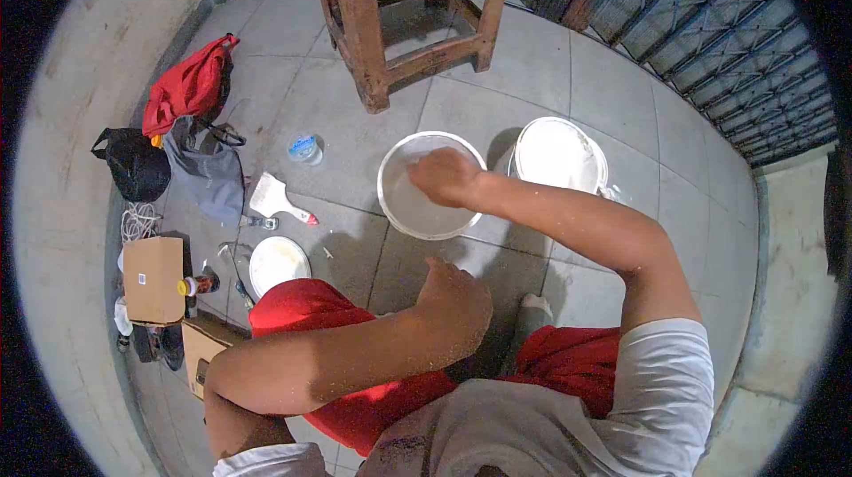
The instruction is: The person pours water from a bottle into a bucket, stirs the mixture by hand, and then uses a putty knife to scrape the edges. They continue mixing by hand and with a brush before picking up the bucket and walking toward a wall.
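Note:
My right hand [446,177] is over the mouth of a white bucket [383,197], its fingers curled in and pointing down. Anything between those fingers is hidden. Pale greyish-white stuff, perhaps liquid, shows inside the bucket. My left hand [454,304] hovers between the bucket and my lap, thumb held out towards the bucket and the other fingers loosely bent, mostly hidden. Nothing shows in it. Close by on the right stands a second white bucket [557,157] with a white top. A wide white scraper [275,199] with a red-tipped handle lies to the left.
A wooden stool [373,78] stands ahead, before a folding metal gate [710,24]. On the left are a plastic cup [304,149], a round white lid [279,266], a red bag [188,91], a black cap [133,166], cardboard boxes [153,286] and a yellow-capped bottle [200,284].

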